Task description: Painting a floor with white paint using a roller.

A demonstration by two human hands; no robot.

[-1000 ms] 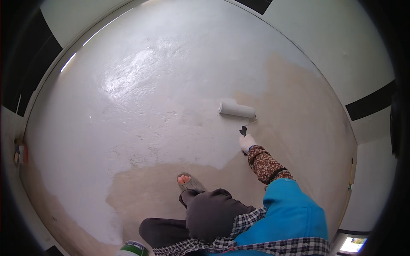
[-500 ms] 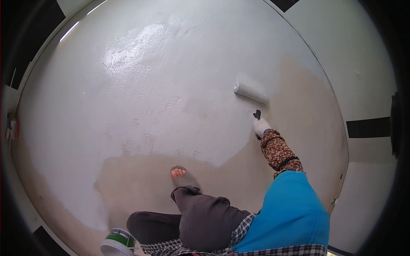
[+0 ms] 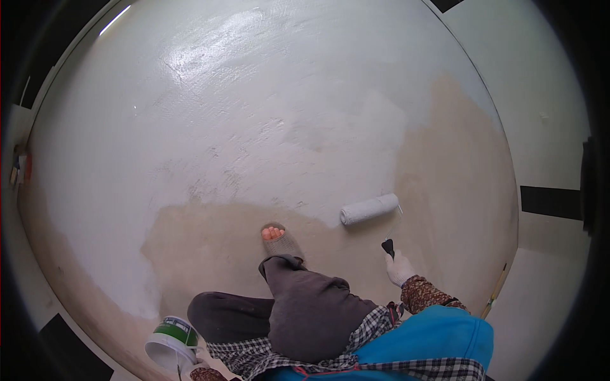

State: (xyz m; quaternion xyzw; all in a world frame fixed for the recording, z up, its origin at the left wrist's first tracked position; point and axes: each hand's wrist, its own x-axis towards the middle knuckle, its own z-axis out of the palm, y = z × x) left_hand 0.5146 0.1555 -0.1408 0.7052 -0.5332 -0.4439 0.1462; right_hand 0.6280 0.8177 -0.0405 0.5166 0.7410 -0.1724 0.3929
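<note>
A paint roller with a white, paint-covered sleeve (image 3: 370,209) lies against the floor (image 3: 210,247), at the border between wet whitish coating and bare tan surface. My right hand (image 3: 400,270), in a white glove, is closed around its black handle (image 3: 388,246). My right forearm wears a brown patterned sleeve. At the lower left is a white bucket (image 3: 155,349) with a green label, tilted so that its round opening shows. My left hand (image 3: 201,364) is at the bucket's side near its handle, apparently gripping it; its fingers are partly hidden.
My foot in a grey slipper (image 3: 283,241) stands on the tan patch ahead of my bent legs. Glossy wet coating (image 3: 210,57) covers the far and left floor. Walls border the room; a thin stick (image 3: 497,289) leans by the right edge, and small items (image 3: 19,168) lie far left.
My right hand has drawn the roller back toward me, and its sleeve has turned to a different slant. A whitish coated strip shows behind it. My left hand has come into view beside the bucket.
</note>
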